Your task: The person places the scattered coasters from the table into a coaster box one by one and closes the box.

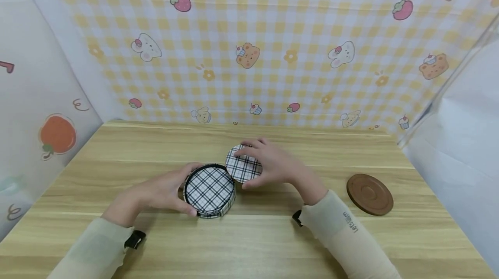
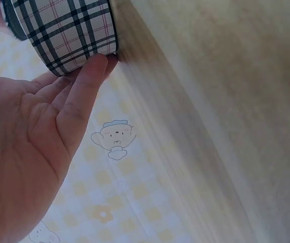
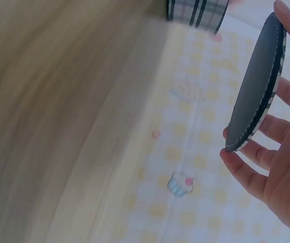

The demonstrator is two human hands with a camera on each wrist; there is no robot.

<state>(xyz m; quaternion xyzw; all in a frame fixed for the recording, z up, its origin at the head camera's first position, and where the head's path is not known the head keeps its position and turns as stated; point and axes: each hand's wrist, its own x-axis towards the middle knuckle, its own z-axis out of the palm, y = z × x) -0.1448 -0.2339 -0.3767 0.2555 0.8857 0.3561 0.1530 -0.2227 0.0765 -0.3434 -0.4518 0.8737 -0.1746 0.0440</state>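
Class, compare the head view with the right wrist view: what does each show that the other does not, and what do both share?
Only the head view shows the left hand holding the plaid coaster stack, the brown wooden coaster lying apart, and the single coaster's plaid face.

Only the right wrist view shows that coaster's dark grey underside, lifted clear of the table.

Both show the right hand holding the single plaid coaster, the wooden table and the checked backdrop.
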